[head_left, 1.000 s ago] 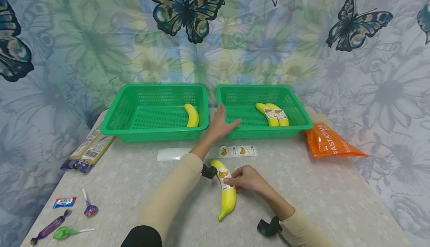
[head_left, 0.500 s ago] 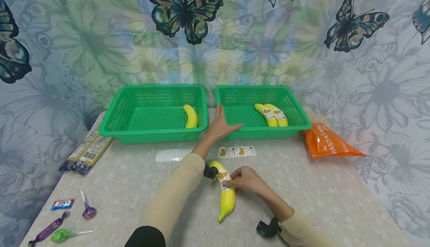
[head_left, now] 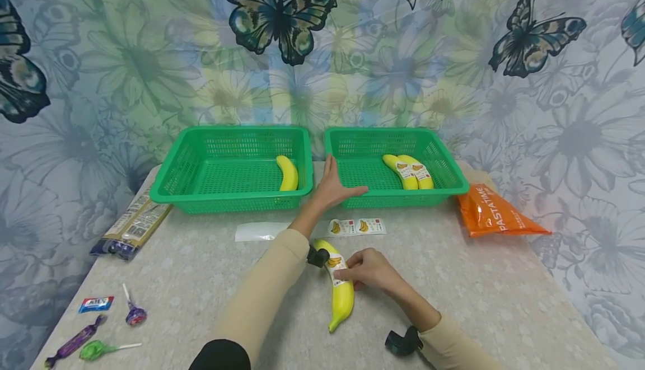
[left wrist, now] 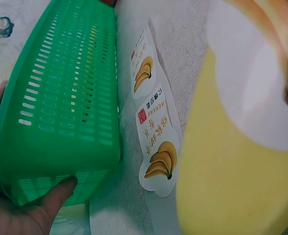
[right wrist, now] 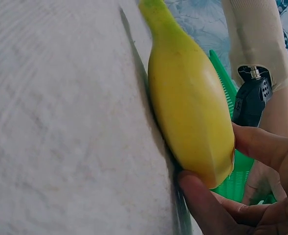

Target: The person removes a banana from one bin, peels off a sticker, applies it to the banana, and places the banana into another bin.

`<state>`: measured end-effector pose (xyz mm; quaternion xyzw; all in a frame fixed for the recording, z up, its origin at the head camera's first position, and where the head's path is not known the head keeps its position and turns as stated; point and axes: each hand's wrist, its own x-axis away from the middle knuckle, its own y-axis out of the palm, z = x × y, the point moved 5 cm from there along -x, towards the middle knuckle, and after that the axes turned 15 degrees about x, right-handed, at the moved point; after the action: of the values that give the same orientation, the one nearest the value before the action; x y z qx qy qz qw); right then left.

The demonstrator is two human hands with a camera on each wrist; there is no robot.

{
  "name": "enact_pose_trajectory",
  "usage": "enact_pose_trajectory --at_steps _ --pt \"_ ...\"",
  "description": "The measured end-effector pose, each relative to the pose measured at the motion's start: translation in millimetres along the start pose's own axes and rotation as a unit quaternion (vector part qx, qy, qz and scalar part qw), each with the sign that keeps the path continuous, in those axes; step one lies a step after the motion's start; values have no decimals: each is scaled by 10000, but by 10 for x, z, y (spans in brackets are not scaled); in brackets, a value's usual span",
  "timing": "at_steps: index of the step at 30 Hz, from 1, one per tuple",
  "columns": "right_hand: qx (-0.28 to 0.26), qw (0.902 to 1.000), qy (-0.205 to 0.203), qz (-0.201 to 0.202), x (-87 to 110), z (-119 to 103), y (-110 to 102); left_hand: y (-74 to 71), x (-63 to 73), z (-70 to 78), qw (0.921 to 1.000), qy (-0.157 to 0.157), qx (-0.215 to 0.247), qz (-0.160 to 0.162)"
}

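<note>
My right hand (head_left: 370,269) holds a yellow banana (head_left: 342,303) between thumb and fingers, low over or on the tabletop; a banana label (head_left: 335,262) covers its upper part. In the right wrist view, thumb and fingers sit on either side of the banana (right wrist: 190,98). My left hand (head_left: 333,190) reaches to the near left corner of the right green basket (head_left: 393,197). Its fingers are extended and its thumb points right, along the basket wall (left wrist: 60,122) in the left wrist view. Two labelled bananas (head_left: 409,172) lie side by side in that basket.
The left green basket (head_left: 237,205) contains one unlabelled banana (head_left: 288,174). A label strip (head_left: 358,226) lies in front of the baskets. An orange pasta bag (head_left: 496,213) stands at right. Far left are a long packet (head_left: 132,221), lollipops (head_left: 136,315) and wrapped sweets (head_left: 78,339).
The left hand's thumb has shifted slightly right and down at the right basket's corner. The right hand and its banana stay nearly still.
</note>
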<state>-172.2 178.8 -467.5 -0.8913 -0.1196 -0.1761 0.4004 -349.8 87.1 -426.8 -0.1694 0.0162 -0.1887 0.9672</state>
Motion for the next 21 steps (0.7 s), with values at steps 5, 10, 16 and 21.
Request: enact_pose_trajectory --at_steps 5,10,16,21 --pt "-42 10000 -12 43 -4 6 -2 -3 8 1 10000 -1 78 24" --pt "-90 9998 -37 150 -7 21 -61 3 15 -2 10000 -6 69 44" --pt "39 9994 42 329 40 35 -297 -1 20 14 9999 18 116 76" --pt "340 9986 214 332 140 37 -579 3 10 10 9998 34 195 79"
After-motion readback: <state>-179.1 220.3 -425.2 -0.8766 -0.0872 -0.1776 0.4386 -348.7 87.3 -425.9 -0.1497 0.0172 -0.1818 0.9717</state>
